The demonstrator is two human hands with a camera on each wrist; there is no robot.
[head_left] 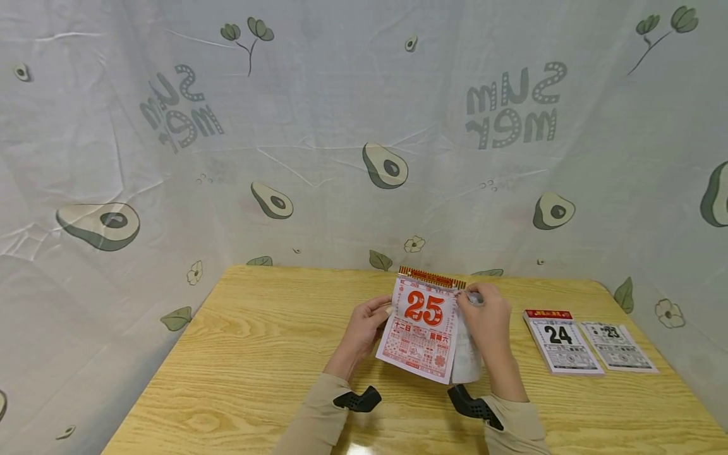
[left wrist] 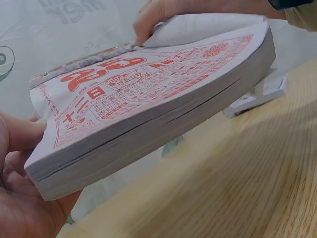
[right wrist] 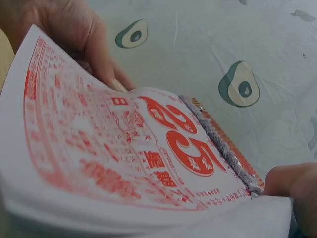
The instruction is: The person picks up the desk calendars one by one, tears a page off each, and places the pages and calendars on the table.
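Observation:
A thick tear-off calendar (head_left: pixel 421 332) is held tilted above the table, its red "25" sheet facing up. My left hand (head_left: pixel 362 328) grips the pad's left edge, thumb on the front, as the left wrist view also shows. At the top right corner, my right hand (head_left: pixel 490 316) pinches a loose calendar page (head_left: pixel 467 357) close to the binding strip (head_left: pixel 432 278). That page is turned over to the right, with its pale back showing. A torn, ragged paper edge (right wrist: pixel 218 141) runs along the red and gold strip in the right wrist view.
On the wooden table (head_left: pixel 244 354), a calendar pad (head_left: pixel 563 344) showing "24" lies to the right. Beside it is a loose sheet (head_left: pixel 620 347) marked "23". A curtain (head_left: pixel 330 114) printed with avocados hangs behind the table.

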